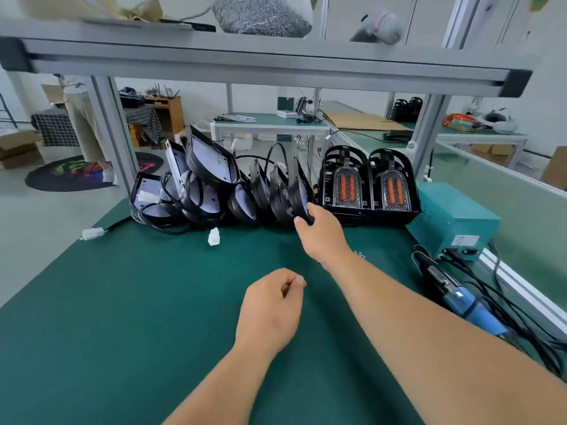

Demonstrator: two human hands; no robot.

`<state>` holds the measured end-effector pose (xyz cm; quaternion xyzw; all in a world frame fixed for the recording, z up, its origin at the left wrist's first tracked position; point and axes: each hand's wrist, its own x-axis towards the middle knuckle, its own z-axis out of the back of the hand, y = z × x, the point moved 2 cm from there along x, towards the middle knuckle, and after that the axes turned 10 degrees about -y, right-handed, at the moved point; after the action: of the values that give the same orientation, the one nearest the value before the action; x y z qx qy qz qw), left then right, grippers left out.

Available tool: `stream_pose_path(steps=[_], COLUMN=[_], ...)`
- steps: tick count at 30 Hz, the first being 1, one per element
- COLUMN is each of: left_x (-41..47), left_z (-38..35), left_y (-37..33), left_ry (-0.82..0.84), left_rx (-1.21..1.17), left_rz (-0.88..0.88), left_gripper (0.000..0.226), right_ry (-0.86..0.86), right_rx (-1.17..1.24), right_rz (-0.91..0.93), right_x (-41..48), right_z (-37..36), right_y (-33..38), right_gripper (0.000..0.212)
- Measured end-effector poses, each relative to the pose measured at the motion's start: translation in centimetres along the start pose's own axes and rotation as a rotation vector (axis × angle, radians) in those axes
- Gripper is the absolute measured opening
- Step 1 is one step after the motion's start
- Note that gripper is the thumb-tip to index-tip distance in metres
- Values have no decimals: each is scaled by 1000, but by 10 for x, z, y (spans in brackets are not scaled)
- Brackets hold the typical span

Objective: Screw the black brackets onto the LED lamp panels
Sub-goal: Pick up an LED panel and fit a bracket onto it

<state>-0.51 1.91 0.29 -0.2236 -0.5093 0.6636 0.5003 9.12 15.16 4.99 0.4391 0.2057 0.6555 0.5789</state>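
My left hand [270, 308] and my right hand [322, 234] are bare, and so are both arms as far as they show. My right forearm [414, 317] looms broad close to the camera and narrows toward the wrist. My left forearm [221, 388] looks slimmer. A short, trimmed nail shows on my left thumb [301, 281], and the knuckles make soft ridges.

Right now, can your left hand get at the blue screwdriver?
Probably not easily: the outstretched right forearm lies between the left hand and the screwdriver, so it would have to cross over that arm.
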Motion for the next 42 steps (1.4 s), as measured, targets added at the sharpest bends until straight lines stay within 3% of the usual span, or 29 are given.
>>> stream_pose_path(steps=[4, 7, 14, 22, 25, 30, 32, 35, 38, 40, 42], left_x=[0, 3, 8, 9, 16, 24, 26, 28, 32, 36, 37], left_z=[2, 3, 9, 14, 20, 30, 31, 30, 29, 28, 28], left_y=[3, 0, -1, 1, -1, -9, -5, 4, 8, 10, 11], left_ry=[9, -8, -95, -131, -67, 81, 107, 182, 226, 201, 208], left_rx=[-95, -163, -329, -453, -672, -1079, -1106, -1059, -1048, -1096, -1135], left_rz=[35, 73, 200, 314, 389, 573, 602, 664, 721, 713, 703], left_gripper=[21, 23, 28, 25, 32, 79, 73, 51, 41, 37, 36], right_ry=[107, 43, -239, -322, -264, -100, -36, -37, -1, -71, -206], right_rx=[150, 118, 178, 410, 234, -268, -478, -571, -377, -134, -93], right_rz=[-185, -212, -64, 177, 366, 743, 816, 849, 788, 574, 334], right_x=[26, 33, 16, -20, -58, -132, -145, -147, -126, -83, -24], right_z=[-21, -30, -14, 29, 40, 31, 25, 24, 32, 43, 56], right_y=[11, 12, 2, 40, 53, 42, 34, 27, 28, 28, 20], right_gripper=[64, 52, 12, 13, 11, 21, 21, 27, 43, 45, 39])
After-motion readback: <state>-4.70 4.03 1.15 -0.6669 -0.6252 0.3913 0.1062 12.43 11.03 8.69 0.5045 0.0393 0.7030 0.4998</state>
